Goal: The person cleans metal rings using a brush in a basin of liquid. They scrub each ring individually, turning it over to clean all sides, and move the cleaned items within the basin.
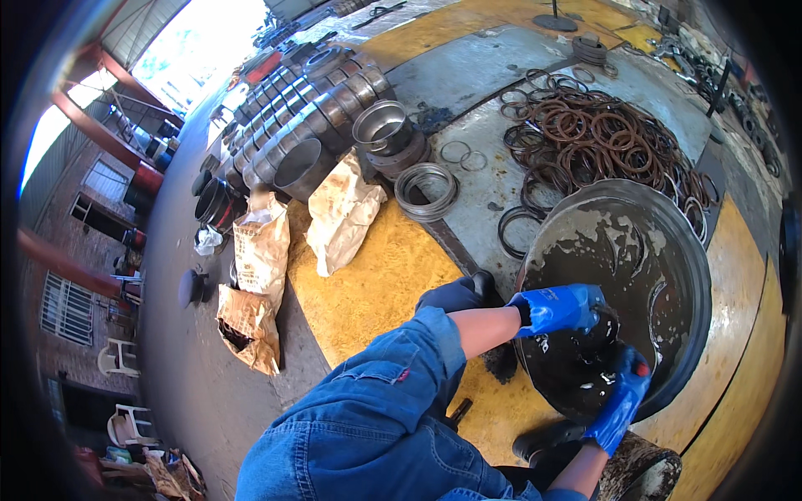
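Both my hands wear blue rubber gloves and work over a large round dark tub (700,275) that holds dark, shiny liquid. My left hand (561,309) reaches in over the tub's near left side, its fingers curled against a dark, wet object (603,332) whose kind I cannot make out. Closer to me, my right hand (622,391) is closed low over the liquid, with a small red spot at its fingers. What it grips is hidden. Bright glints show on the liquid between the two gloves.
Behind the tub lies a heap of dark metal rings (597,134). Coiled wire rings (426,192), a metal pot (382,127) and rows of metal cylinders (317,121) stand to the left. Torn paper sacks (342,217) lie on the yellow floor plate (368,292).
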The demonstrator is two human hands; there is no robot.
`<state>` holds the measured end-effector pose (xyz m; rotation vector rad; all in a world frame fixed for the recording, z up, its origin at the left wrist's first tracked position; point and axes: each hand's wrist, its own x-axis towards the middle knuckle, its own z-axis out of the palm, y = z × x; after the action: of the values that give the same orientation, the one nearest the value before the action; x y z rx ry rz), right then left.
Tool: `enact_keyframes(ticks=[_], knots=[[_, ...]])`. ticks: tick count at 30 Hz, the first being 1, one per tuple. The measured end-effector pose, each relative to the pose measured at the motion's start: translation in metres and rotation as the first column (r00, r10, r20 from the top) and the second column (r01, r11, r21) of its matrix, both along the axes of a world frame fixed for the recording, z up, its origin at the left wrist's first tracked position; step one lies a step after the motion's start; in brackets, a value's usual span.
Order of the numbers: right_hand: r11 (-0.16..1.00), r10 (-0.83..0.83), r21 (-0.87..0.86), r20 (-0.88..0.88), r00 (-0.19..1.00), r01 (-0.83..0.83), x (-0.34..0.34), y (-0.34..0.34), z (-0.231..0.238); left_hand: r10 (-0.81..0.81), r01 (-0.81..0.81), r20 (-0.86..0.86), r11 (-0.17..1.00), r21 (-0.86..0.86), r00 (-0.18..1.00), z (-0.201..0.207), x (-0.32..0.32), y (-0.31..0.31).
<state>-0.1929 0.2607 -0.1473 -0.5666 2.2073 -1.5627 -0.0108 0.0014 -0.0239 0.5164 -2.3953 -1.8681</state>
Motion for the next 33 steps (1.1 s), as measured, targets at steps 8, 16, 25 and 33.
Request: enact_keyframes(ticks=[8,16,25,33], knots=[[0.963,-0.056,-0.242,0.245,0.968,0.117,0.081,-0.053,0.095,0.187,-0.104,-0.182,0.916,0.387,0.965,-0.034,0.002,0.016],[0.912,-0.083,-0.374,0.237,0.968,0.170,0.107,-0.076,0.130,0.039,-0.008,-0.053,0.876,0.483,0.998,-0.008,0.020,0.004],[0.961,-0.191,-0.111,0.404,0.894,0.255,0.096,-0.062,0.105,0.182,-0.157,0.005,0.834,0.530,0.983,0.023,0.027,-0.021],[0.969,-0.046,0.246,0.143,0.989,0.009,0.069,-0.056,0.131,0.197,-0.317,0.269,0.782,0.537,0.943,0.010,0.007,-0.025]])
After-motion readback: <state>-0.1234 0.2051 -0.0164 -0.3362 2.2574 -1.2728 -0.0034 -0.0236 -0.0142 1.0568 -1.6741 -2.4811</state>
